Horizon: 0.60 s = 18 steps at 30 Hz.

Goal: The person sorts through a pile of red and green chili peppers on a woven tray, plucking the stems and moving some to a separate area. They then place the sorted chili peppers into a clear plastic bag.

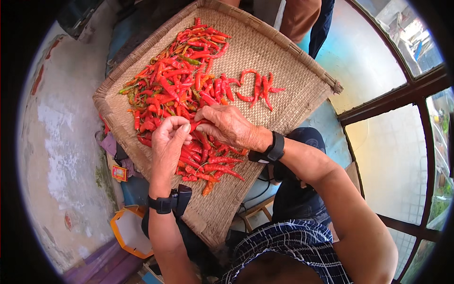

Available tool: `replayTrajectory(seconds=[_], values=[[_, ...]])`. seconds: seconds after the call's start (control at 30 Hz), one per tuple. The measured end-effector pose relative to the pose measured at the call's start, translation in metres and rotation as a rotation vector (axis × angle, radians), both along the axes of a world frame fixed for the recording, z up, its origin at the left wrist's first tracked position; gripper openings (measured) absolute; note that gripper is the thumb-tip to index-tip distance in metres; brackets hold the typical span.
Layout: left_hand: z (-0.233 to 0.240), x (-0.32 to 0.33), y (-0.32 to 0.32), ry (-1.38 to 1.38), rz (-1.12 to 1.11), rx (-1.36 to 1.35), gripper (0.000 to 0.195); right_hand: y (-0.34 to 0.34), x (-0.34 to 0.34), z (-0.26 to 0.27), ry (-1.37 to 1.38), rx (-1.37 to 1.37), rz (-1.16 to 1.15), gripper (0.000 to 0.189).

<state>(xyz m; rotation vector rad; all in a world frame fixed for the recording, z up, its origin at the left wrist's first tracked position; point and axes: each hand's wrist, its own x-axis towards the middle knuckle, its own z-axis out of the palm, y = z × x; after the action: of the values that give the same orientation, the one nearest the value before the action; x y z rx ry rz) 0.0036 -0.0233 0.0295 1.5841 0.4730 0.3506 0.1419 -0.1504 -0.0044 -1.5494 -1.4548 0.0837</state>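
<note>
My left hand (168,139) and my right hand (227,125) meet over a heap of red chili peppers (173,80). Between the fingertips of both hands is one red chili pepper (194,125), partly hidden by the fingers. The heap lies along the left and middle of a woven wicker tray (244,46), with a few green and orange peppers (190,59) among the red ones. To the right, a small group of red peppers (260,88) is spread apart from the heap. More red peppers (216,167) lie below my hands.
A plastered wall (67,124) with peeling paint stands at left. An orange-rimmed container (118,227) and a small red-and-yellow box (120,173) are near it. Framed window panes (386,159) rise at right. Beyond the tray shows another person's leg (300,19).
</note>
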Motion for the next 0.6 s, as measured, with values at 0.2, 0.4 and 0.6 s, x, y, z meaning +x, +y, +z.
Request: replayTrajectory(seconds=[0.2, 0.4, 0.6], values=[[0.001, 0.001, -0.001, -0.016, -0.006, 0.048, 0.011, -0.003, 0.004, 0.003, -0.128, -0.158, 0.054, 0.02], [0.003, -0.004, 0.006, 0.025, 0.033, 0.111, 0.013, -0.001, 0.009, -0.002, -0.155, -0.13, 0.08, 0.019], [-0.002, -0.008, 0.004, -0.071, 0.209, 0.061, 0.017, -0.004, 0.031, -0.006, -0.132, -0.065, -0.034, 0.017]])
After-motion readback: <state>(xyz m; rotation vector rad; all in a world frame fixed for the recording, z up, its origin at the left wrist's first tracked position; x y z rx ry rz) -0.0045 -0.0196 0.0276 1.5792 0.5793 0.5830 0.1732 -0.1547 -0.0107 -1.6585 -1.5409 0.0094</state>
